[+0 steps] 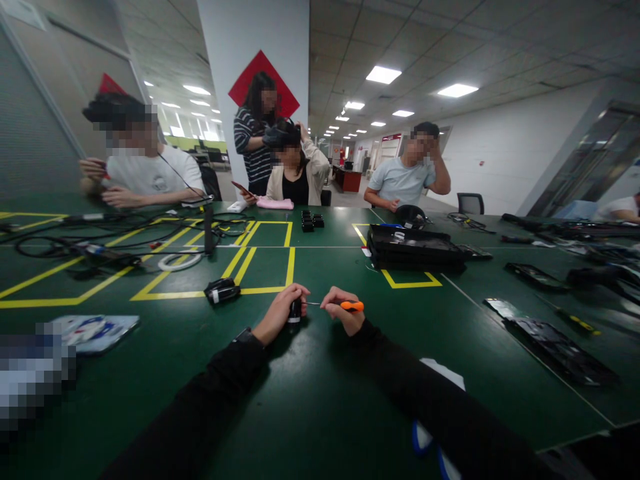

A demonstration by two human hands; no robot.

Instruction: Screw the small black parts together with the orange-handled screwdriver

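My left hand (286,308) is closed around a small black cylindrical object (295,316) with a pale band near its lower end, just above the green table. Opposite it, my right hand (345,312) grips a screwdriver (353,306) with an orange and black handle. Its thin metal shaft points left, and the tip reaches the black object or comes very near it; contact cannot be made out. A similar dark object with pale marks (222,291) lies on the table, ahead and to the left of my left hand.
Cables (95,250) and a white coil (180,261) lie at the left. Stacked black trays (415,250) stand ahead right; an opened device casing (550,340) and a yellow-handled screwdriver (577,323) lie farther right. Several small black blocks (312,221) sit near people across the table.
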